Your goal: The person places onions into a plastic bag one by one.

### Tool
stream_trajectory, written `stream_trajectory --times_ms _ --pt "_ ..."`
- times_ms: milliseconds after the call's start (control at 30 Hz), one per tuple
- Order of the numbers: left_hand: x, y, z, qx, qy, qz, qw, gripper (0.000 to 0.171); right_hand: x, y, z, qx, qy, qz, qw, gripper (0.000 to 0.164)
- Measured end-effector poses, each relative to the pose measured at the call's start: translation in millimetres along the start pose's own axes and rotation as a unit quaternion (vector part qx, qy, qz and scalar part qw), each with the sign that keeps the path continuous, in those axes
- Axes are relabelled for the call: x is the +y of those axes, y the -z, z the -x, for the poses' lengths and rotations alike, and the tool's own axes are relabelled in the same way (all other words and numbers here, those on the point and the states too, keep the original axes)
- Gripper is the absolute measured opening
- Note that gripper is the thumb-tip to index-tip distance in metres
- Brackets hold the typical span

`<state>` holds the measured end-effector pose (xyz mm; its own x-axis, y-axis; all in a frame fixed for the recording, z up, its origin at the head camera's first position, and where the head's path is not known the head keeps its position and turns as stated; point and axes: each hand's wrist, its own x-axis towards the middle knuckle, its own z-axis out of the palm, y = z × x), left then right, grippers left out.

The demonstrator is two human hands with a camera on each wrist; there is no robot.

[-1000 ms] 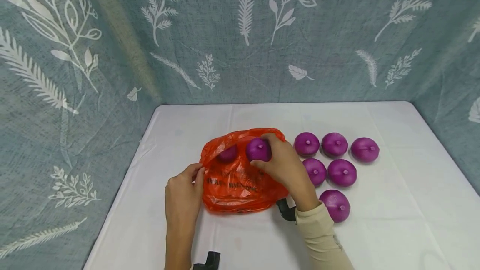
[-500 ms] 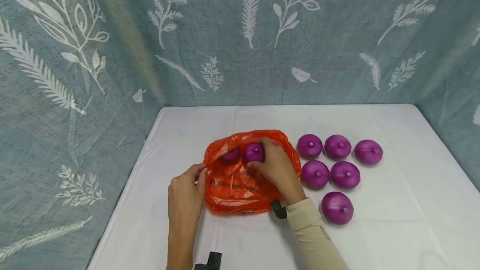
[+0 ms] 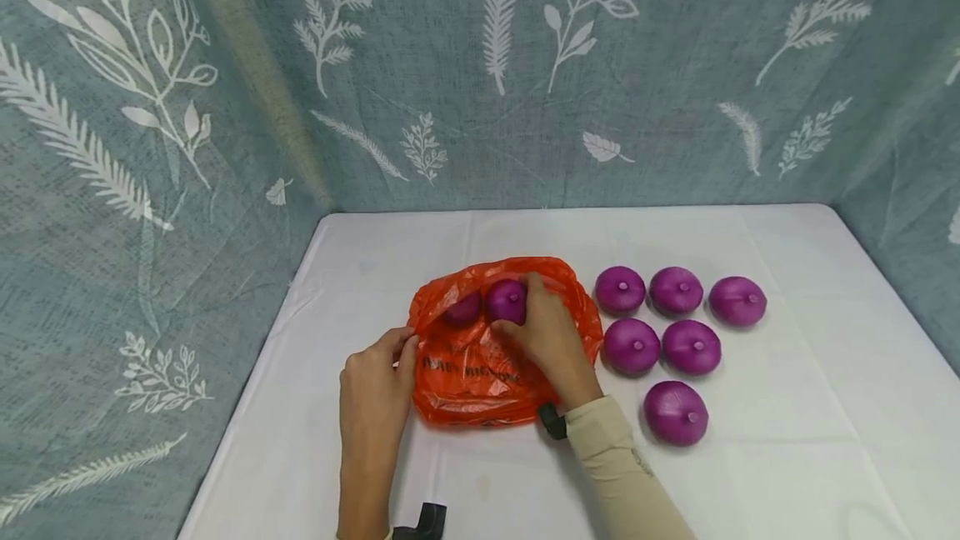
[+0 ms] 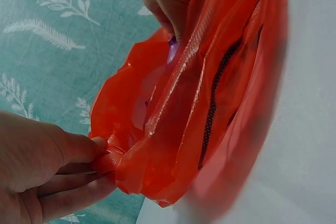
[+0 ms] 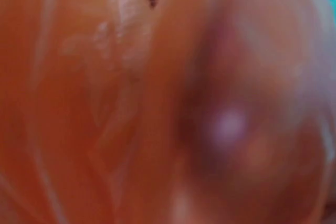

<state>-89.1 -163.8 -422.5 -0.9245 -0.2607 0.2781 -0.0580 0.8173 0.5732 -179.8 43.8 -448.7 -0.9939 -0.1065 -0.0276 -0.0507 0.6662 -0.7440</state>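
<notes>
A red plastic bag [image 3: 480, 398] with dark lettering lies on the table, its mouth held wide. My left hand [image 3: 377, 386] pinches the left edge of the mouth between thumb and fingers, as the left wrist view also shows at the bag's rim [image 4: 113, 156]. Inside the mouth, my right hand [image 3: 551, 340] has thumb and fingers curled round a purple onion [image 3: 505, 301]. Just left of it, a second purple onion [image 3: 463, 309] sits in the bag, partly covered by the film. Blurred red film [image 5: 105, 103] fills the right wrist view, with a dark purple shape behind it.
Several loose purple onions lie right of the bag, from the back row [image 3: 675, 291] to a single front onion [image 3: 676, 413]. A white cloth covers the table [image 3: 795, 407]. A blue-green leaf-patterned curtain [image 3: 450, 40] hangs behind and on both sides.
My right hand has carried its onion a little left and into the bag mouth, beside the other onion. My left hand keeps its pinch on the bag edge. The head view has shifted slightly.
</notes>
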Motion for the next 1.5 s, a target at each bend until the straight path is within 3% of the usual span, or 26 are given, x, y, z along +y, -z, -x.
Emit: stream_trajectory --times_ms 233,400,700,867,1000,1200,1367,1500 --pt "-1.0 0.6 1.3 0.003 0.006 -0.002 1.0000 0.022 2 1 5 0.000 -0.013 0.034 0.999 0.084" --pt "-0.5 -0.5 0.5 0.005 0.000 -0.003 1.0000 0.023 -1 18 11 0.008 -0.012 0.041 0.999 0.081" --pt "-0.2 -2.2 -0.2 0.012 -0.002 -0.012 0.9999 0.023 -7 77 28 0.023 0.018 -0.001 1.000 0.073" --pt "0.0 -1.9 0.3 0.011 0.003 -0.012 0.9999 0.024 -3 118 36 0.066 0.059 -0.056 0.994 0.072" --pt "0.4 -1.2 0.9 0.007 0.009 -0.013 0.9999 0.025 8 150 41 0.130 0.076 -0.072 0.986 0.072" --pt "3.0 -1.7 -0.8 0.008 0.005 -0.016 0.9998 0.026 34 190 48 0.218 0.051 -0.056 0.973 0.075" --pt "5.3 -3.1 -0.8 0.005 0.003 -0.015 0.9999 0.025 66 211 56 0.251 0.009 -0.023 0.968 0.078" --pt "5.7 -3.5 -1.2 0.012 -0.003 -0.016 0.9998 0.025 95 224 61 0.252 -0.023 -0.010 0.967 0.081"
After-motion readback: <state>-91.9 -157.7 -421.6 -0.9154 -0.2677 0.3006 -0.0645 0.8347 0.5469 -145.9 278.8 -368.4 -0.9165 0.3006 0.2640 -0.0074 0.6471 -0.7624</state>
